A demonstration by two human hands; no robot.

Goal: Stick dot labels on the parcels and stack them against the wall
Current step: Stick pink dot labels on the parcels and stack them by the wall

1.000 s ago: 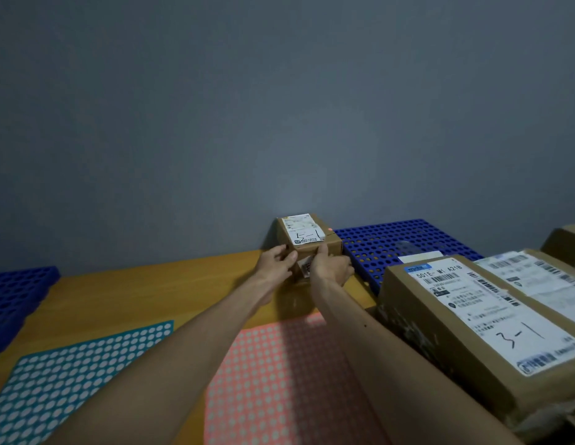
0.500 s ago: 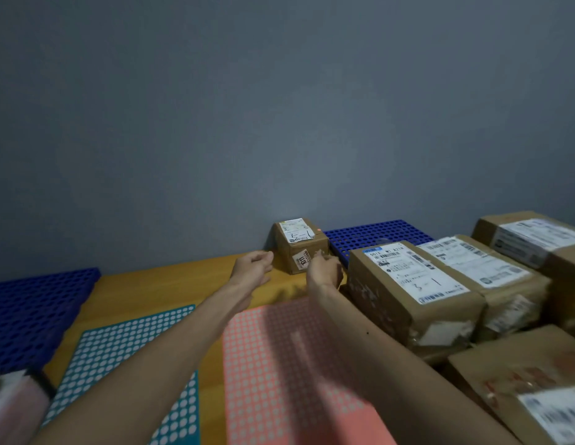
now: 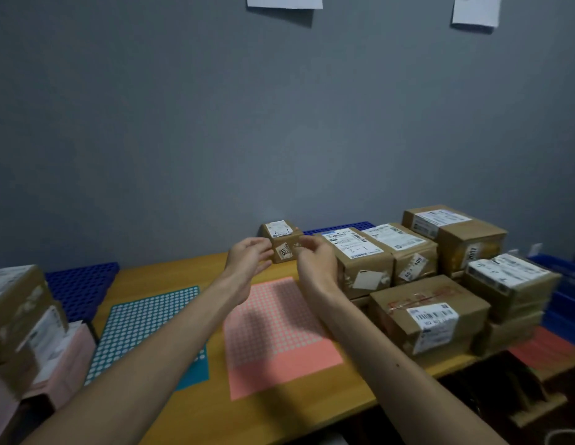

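A small brown parcel (image 3: 281,240) with a white shipping label stands on the wooden table (image 3: 279,409) against the grey wall. My left hand (image 3: 247,260) hovers just left of it, fingers apart and empty. My right hand (image 3: 315,261) is raised in front of its right side, fingers loosely curled and holding nothing. Neither hand touches the parcel. A pink dot-label sheet (image 3: 276,335) lies below my hands, a teal dot-label sheet (image 3: 144,329) to its left.
Several brown parcels (image 3: 430,309) crowd the table's right side. More parcels (image 3: 19,316) and a pink package stand at the left edge. Blue perforated mats (image 3: 80,287) lie along the wall. Blue bins (image 3: 565,297) sit far right. Two papers hang on the wall.
Both hands let go of the small parcel, which now rests against the wall, and drew back toward me. The view pulled back and tilted up, showing more parcels.
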